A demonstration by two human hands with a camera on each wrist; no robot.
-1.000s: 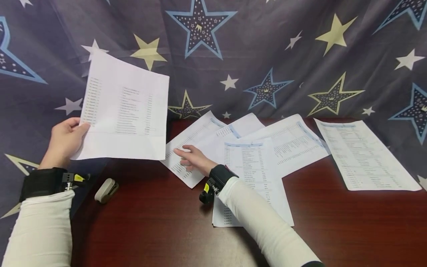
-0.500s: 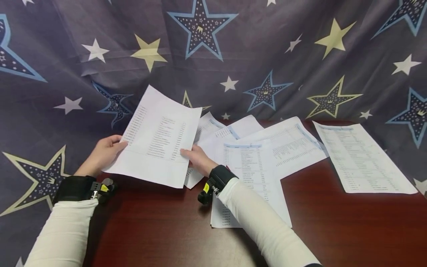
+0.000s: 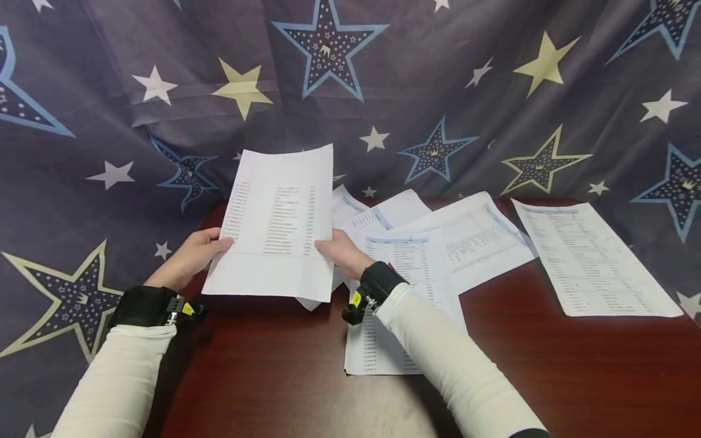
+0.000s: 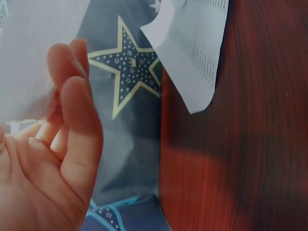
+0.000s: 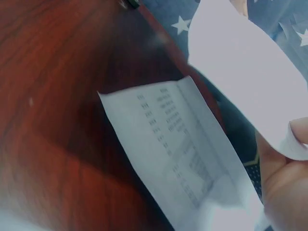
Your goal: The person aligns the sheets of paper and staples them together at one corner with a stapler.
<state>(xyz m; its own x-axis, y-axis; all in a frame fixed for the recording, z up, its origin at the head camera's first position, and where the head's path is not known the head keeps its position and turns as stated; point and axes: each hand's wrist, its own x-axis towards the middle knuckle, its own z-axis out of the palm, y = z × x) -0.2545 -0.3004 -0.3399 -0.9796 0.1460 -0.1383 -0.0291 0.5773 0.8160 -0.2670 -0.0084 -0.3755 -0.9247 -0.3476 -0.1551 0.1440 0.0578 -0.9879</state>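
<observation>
A printed sheet of paper (image 3: 263, 274) is held up above the table's left part, its text facing the head camera. My left hand (image 3: 188, 258) pinches its left edge, thumb on the printed face. On the opposite edge, my right hand (image 3: 347, 252) pinches it the same way. In the left wrist view, the fingers of my left hand (image 4: 77, 130) lie behind the pale sheet (image 4: 33, 53). The right wrist view has the sheet (image 5: 240, 62) bending towards my right hand (image 5: 286, 185), whose thumb is on top. Behind it, a printed page (image 5: 154, 125) lies on the table.
Several overlapping printed pages (image 3: 487, 237) spread across the middle of the dark red table (image 3: 263, 365). A separate page (image 3: 597, 261) lies at the right. A star-patterned cloth (image 3: 405, 55) hangs along the back and left side.
The sheet has moved right and down from the upper left, and now stands straighter. My right hand, first apart from it, has taken its right edge. The stapler at left is now hidden.
</observation>
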